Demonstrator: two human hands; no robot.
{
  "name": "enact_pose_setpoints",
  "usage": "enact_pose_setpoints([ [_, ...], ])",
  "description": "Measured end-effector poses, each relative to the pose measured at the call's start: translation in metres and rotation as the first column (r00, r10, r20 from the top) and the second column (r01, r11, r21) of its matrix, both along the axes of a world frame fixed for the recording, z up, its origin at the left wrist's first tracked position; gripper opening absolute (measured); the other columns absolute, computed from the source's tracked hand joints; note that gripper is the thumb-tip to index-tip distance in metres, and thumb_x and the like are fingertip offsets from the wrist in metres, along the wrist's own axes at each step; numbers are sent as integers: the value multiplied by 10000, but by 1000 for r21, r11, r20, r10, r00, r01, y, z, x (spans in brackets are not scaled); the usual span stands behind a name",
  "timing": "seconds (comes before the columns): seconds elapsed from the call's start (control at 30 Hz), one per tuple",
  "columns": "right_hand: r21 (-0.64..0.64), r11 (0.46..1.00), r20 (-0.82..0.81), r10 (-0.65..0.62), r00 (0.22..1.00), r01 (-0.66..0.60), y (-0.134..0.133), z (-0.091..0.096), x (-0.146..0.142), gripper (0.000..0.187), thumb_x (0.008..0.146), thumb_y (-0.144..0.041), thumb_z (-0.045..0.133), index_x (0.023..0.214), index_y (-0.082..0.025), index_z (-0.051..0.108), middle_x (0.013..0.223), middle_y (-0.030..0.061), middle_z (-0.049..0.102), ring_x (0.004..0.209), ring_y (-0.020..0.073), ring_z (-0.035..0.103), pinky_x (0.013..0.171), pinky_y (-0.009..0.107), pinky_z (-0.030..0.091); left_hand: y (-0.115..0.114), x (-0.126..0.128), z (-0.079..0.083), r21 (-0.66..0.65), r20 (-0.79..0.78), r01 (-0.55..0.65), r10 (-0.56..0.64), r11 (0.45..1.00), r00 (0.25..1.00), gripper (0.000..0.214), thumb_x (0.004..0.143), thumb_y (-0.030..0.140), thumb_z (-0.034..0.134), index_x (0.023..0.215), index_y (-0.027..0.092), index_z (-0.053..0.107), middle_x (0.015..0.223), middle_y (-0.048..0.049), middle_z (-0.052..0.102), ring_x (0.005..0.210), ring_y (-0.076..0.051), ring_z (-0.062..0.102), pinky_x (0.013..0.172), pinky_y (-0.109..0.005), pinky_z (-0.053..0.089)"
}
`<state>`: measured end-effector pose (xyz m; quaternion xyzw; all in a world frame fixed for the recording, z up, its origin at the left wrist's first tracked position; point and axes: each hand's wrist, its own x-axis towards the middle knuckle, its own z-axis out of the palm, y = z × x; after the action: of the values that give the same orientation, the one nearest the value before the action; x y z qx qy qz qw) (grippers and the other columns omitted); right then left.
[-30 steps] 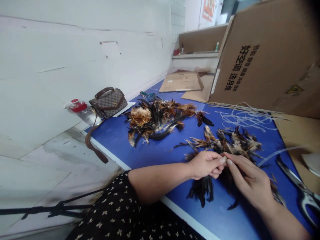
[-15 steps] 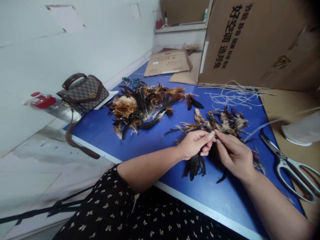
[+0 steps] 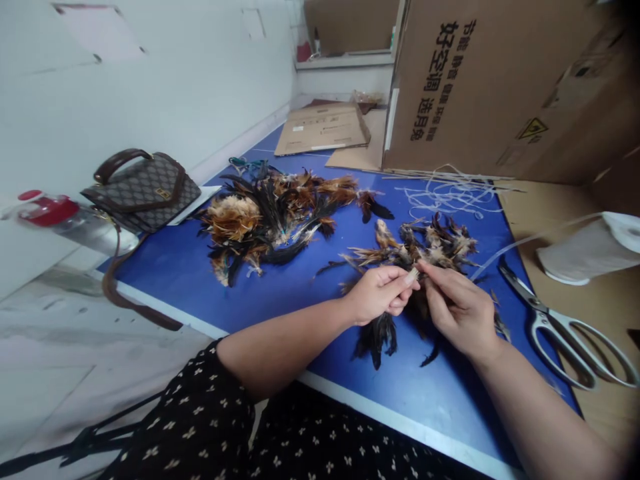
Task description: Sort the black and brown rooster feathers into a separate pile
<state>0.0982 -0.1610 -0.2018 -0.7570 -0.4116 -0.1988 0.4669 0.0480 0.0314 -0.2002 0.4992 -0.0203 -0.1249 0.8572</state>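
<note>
My left hand [image 3: 377,293] is closed in a pinch round the quill ends of a small bundle of dark feathers [image 3: 377,337], which hangs down onto the blue table [image 3: 185,267]. Fingertip to fingertip with it, my right hand [image 3: 457,308] pinches the same quill ends from the other side. Just behind both hands lies a loose heap of brown and black feathers [image 3: 430,247]. A bigger pile of feathers [image 3: 270,213] lies farther left on the table.
Large scissors [image 3: 565,330] lie right of my right hand, beside a white roll [image 3: 585,250] and tangled white string [image 3: 450,190]. A patterned handbag [image 3: 143,190] and a red-capped bottle [image 3: 55,213] sit at the left edge. A big cardboard box [image 3: 500,87] stands behind.
The view has shifted down and right, so everything sits farther left in the picture. Both hands stay pinched together on the feather bundle, with only slight finger movement.
</note>
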Motion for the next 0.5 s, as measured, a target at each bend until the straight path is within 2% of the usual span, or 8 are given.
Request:
enact_pose_setpoints([
  [0.13, -61, 997, -56, 49, 997, -53, -1, 3, 1, 352, 1146, -267, 601, 1435, -241, 800, 1204, 110, 830, 1029, 262, 811, 929, 427, 687, -2, -2, -3, 4, -7, 17, -17, 1000, 1000, 628, 818, 682, 925, 991, 132, 676, 691, 70, 537, 515, -39, 405, 480, -223, 285],
  [0.37, -109, 987, -30, 112, 993, -114, -4, 8, 5, 353, 1139, -224, 592, 1429, -253, 791, 1219, 90, 829, 1049, 243, 805, 969, 406, 673, -1, -3, -3, 19, -24, 6, -6, 1000, 1000, 615, 828, 672, 925, 975, 136, 661, 679, 70, 532, 520, -36, 403, 483, -207, 291],
  [0.43, -134, 990, 12, 46, 999, -44, -16, 12, 16, 344, 1122, -228, 605, 1409, -255, 793, 1237, 93, 828, 1075, 257, 804, 997, 443, 665, -1, -3, -1, 25, -20, -10, 10, 1000, 1000, 614, 840, 687, 911, 969, 143, 657, 680, 70, 529, 522, -33, 396, 482, -199, 287],
  [0.5, -143, 983, 110, -95, 989, 110, -37, 15, 33, 309, 1095, -222, 624, 1335, -248, 816, 1247, 95, 828, 1111, 281, 798, 1035, 486, 650, 0, -3, 0, 14, -9, -32, 32, 999, 999, 611, 851, 698, 899, 960, 149, 655, 688, 66, 529, 528, -33, 397, 476, -191, 287],
])
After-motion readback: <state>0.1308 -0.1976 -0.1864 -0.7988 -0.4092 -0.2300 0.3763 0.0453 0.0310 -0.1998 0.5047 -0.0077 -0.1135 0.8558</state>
